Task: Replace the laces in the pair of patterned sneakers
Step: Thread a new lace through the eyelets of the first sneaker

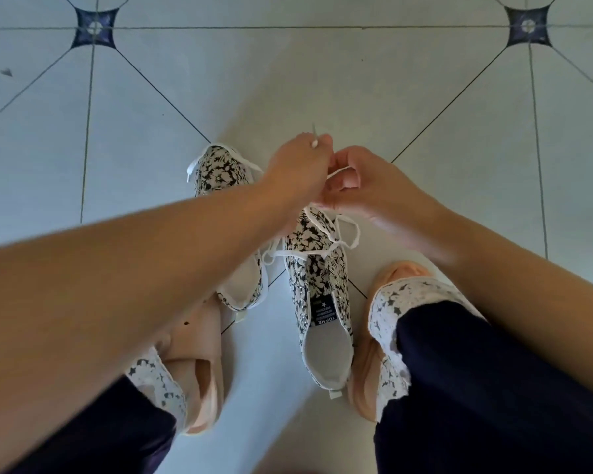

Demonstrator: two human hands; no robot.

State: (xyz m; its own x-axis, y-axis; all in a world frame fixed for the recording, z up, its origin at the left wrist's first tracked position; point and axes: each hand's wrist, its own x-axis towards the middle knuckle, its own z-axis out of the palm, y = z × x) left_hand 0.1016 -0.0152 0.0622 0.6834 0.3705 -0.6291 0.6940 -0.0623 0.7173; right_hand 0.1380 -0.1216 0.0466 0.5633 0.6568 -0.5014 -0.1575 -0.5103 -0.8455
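Head view: seeing left hand point(300, 171) curled tight on the lace point(298, 255) end, tip poking out past its knuckles. Same for right hand point(365, 188), pinching a loop just beside left fingertips. Held up and taut, likely to pull slack through eyelets of near sneaker point(317, 278), just under the fingers. Spotting other sneaker point(220, 169) just left of the fingers, own lace loose, probably awaiting its turn. Counting: two sneakers, two white laces, two hands, two peach slippers point(199, 354).

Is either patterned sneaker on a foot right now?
No: the near sneaker and far sneaker sit empty on the floor; the feet wear peach slippers.
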